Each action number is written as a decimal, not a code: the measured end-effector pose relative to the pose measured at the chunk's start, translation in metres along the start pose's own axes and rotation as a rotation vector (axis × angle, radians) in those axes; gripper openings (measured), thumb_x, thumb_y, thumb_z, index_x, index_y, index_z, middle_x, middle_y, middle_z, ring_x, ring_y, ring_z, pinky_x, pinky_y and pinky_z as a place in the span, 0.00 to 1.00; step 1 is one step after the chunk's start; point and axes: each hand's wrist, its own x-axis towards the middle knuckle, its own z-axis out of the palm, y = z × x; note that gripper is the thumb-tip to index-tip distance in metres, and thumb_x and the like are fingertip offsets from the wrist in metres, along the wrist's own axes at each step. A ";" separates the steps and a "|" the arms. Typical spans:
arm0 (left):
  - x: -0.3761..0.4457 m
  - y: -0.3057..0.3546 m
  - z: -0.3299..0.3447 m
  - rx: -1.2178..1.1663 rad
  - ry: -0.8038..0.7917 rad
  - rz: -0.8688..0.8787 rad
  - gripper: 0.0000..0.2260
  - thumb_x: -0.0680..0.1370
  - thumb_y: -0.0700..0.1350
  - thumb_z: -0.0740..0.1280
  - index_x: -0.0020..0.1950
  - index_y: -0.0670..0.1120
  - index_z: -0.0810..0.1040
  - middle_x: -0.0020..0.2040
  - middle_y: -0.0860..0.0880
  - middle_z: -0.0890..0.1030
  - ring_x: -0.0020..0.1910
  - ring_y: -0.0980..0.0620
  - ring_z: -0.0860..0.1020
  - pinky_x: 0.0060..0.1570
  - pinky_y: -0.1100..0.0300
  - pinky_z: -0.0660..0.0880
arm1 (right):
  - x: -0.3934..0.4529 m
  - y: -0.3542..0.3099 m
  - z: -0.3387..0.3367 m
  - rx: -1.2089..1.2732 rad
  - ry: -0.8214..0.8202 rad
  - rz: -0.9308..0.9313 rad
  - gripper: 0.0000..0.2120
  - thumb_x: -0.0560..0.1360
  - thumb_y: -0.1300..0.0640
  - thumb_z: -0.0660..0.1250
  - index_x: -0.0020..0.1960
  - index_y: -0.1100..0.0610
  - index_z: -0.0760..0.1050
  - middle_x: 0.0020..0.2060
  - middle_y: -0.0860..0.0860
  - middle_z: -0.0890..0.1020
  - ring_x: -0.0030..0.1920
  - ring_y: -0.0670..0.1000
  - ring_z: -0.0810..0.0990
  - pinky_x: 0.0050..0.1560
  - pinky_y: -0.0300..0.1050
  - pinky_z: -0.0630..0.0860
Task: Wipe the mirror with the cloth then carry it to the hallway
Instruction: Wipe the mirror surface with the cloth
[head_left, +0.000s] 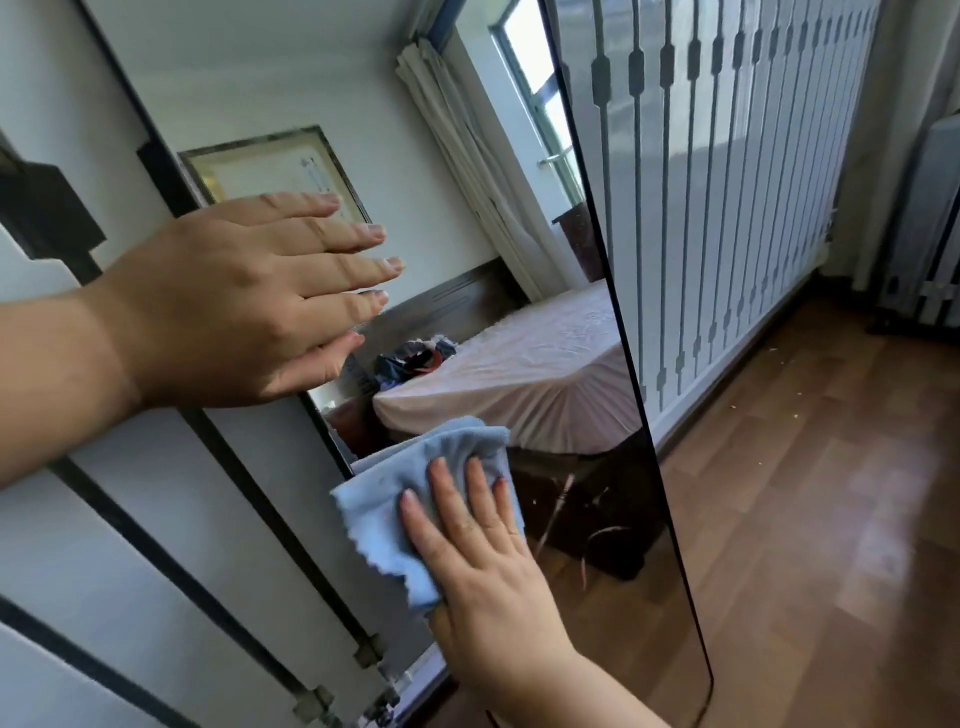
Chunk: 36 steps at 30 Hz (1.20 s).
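Right hand (483, 587), fingers flat, presses soft blue scallop-edged cloth (415, 499) on tall dark-framed glossy mirror (519, 182); left hand (234, 306), fingers straight, spread flat above cloth.

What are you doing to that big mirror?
A person is wiping the tall mirror. The right hand presses a light blue cloth flat against the lower part of the glass, fingers straight. The left hand, open, is raised at the mirror's left edge. The mirror stands on the wooden floor by a white railing, so it has not yet gone to the hallway.
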 end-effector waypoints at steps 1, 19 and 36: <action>0.001 0.001 -0.001 0.003 -0.001 0.001 0.16 0.85 0.48 0.70 0.68 0.41 0.88 0.73 0.41 0.86 0.75 0.37 0.82 0.79 0.34 0.74 | -0.002 0.011 -0.002 0.010 0.000 0.065 0.40 0.80 0.52 0.65 0.88 0.47 0.52 0.89 0.52 0.52 0.88 0.61 0.48 0.86 0.65 0.47; 0.005 0.005 -0.006 0.003 -0.011 0.000 0.14 0.85 0.44 0.69 0.67 0.41 0.89 0.73 0.41 0.86 0.74 0.37 0.83 0.78 0.33 0.75 | 0.034 -0.023 -0.017 0.004 -0.057 0.057 0.41 0.80 0.47 0.63 0.88 0.47 0.50 0.89 0.53 0.48 0.88 0.63 0.42 0.85 0.66 0.43; 0.013 0.042 -0.008 -0.026 -0.118 0.014 0.19 0.87 0.48 0.66 0.74 0.40 0.84 0.81 0.37 0.78 0.80 0.33 0.77 0.80 0.31 0.70 | -0.029 0.092 -0.001 0.453 0.249 1.304 0.33 0.91 0.50 0.54 0.88 0.61 0.43 0.89 0.58 0.49 0.88 0.55 0.43 0.85 0.53 0.45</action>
